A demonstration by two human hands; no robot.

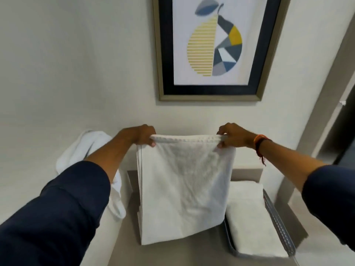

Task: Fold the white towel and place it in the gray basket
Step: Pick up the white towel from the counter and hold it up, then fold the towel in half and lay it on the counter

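The white towel [184, 189] hangs folded in front of me, its lower edge near the beige surface. My left hand [142, 136] pinches its top left corner and my right hand [232, 136] pinches its top right corner, so the top edge is stretched between them. The gray basket [278, 221] stands at the lower right, just right of the hanging towel, and holds folded white towels [251, 217].
A heap of loose white towels [90, 150] lies at the left, partly behind my left arm. The beige surface [172, 254] runs below the towel. A framed pear picture [215, 47] hangs on the wall ahead. A door frame stands at the right.
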